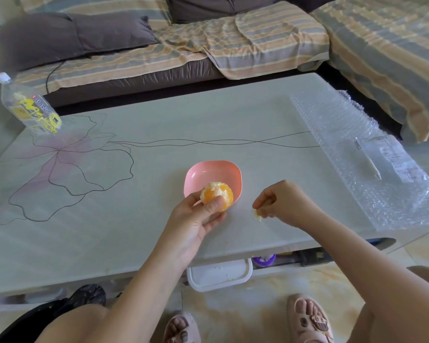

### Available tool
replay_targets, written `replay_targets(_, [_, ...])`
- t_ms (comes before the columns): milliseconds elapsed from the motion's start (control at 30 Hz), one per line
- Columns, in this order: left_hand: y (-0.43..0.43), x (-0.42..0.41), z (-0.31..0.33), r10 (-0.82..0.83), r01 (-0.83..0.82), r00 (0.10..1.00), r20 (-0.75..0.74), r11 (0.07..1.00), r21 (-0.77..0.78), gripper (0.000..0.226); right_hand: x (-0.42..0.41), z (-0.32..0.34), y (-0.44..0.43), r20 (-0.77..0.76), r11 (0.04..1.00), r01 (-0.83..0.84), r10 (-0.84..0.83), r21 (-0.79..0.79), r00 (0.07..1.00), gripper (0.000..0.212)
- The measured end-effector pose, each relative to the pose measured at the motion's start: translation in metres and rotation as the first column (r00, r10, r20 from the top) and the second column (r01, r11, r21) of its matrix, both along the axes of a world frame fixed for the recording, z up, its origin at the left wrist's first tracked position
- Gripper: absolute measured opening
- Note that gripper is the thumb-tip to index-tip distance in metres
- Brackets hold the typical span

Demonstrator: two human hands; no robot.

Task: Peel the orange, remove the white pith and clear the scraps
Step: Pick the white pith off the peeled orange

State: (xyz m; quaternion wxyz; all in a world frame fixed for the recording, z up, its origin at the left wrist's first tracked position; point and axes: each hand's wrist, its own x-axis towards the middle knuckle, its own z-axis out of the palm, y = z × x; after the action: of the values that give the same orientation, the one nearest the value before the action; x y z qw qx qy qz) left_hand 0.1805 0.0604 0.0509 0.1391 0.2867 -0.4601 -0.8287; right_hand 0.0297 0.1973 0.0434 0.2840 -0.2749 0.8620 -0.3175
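Far left there's a plastic bottle standing on the table, well out of the way; the person's left hand has the orange cupped, fingers curled under it and thumb pressed across the front, held right over the near rim of the pink bowl; the peel looks gone, white bits remain on top. The right hand is curled tight, fingertips pinching a small pith scrap down at the tabletop; bubble wrap lies further right. Risks imo: that thumb digging into bare segments could burst one and drip juice; scraps dumped on the table instead of the bowl mean sticky cleanup later.
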Motion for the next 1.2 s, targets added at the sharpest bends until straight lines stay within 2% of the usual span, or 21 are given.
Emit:
replay_targets(67, [-0.004, 0.001, 0.0, -0.012, 0.016, 0.999, -0.038, 0.996, 0.087, 0.083, 0.002, 0.0, 0.0, -0.055, 0.999, -0.014, 0.016, 0.03, 0.998, 0.011])
replay_targets(100, [-0.005, 0.001, 0.0, -0.023, 0.03, 0.998, -0.061, 0.992, 0.119, 0.086, 0.002, 0.001, 0.0, -0.073, 0.999, -0.017, 0.019, 0.036, 0.997, 0.011])
replay_targets(200, [-0.005, 0.002, 0.001, -0.066, 0.084, 0.991, -0.115, 0.983, 0.16, 0.071, 0.005, 0.004, 0.001, -0.127, 1.0, -0.005, 0.005, 0.006, 0.992, 0.012])
replay_targets(300, [-0.004, 0.001, 0.001, -0.084, 0.103, 0.988, -0.127, 0.983, 0.151, 0.068, 0.006, 0.011, 0.001, -0.184, 0.997, 0.012, -0.025, -0.072, 0.983, 0.026])
replay_targets(367, [-0.003, 0.001, 0.003, -0.086, 0.1, 0.99, -0.111, 0.987, 0.124, 0.064, 0.009, 0.019, 0.002, -0.21, 0.988, 0.016, -0.049, -0.156, 0.976, 0.026])
replay_targets(467, [-0.002, 0.001, 0.007, -0.079, 0.09, 0.992, -0.098, 0.99, 0.112, 0.05, 0.019, 0.035, 0.005, -0.202, 0.924, -0.052, -0.028, -0.379, 0.979, 0.012])
replay_targets(567, [-0.004, 0.001, 0.01, -0.145, 0.152, 0.978, -0.152, 0.988, 0.039, 0.063, 0.032, 0.048, 0.008, -0.159, 0.818, -0.163, 0.089, -0.552, 0.983, 0.019])
replay_targets(667, [-0.005, 0.002, 0.014, -0.189, 0.192, 0.962, -0.199, 0.981, -0.004, 0.072, 0.04, 0.053, 0.01, -0.187, 0.746, -0.196, 0.097, -0.636, 0.977, 0.023])
replay_targets(867, [-0.004, 0.004, 0.019, -0.215, 0.21, 0.942, -0.258, 0.977, -0.044, 0.071, 0.044, 0.058, 0.013, -0.312, 0.683, -0.222, -0.009, -0.696, 0.95, 0.02])
replay_targets(967, [-0.004, 0.005, 0.02, -0.215, 0.204, 0.938, -0.274, 0.977, -0.069, 0.065, 0.046, 0.058, 0.013, -0.336, 0.669, -0.243, -0.01, -0.702, 0.942, 0.02])
replay_targets(1033, [-0.003, 0.005, 0.022, -0.208, 0.191, 0.937, -0.279, 0.978, -0.087, 0.07, 0.047, 0.057, 0.013, -0.341, 0.662, -0.256, 0.001, -0.704, 0.94, 0.02])
replay_targets(1200, [-0.003, 0.007, 0.024, -0.205, 0.164, 0.956, -0.21, 0.967, -0.194, 0.076, 0.048, 0.055, 0.011, -0.363, 0.671, -0.277, 0.013, -0.688, 0.932, 0.025])
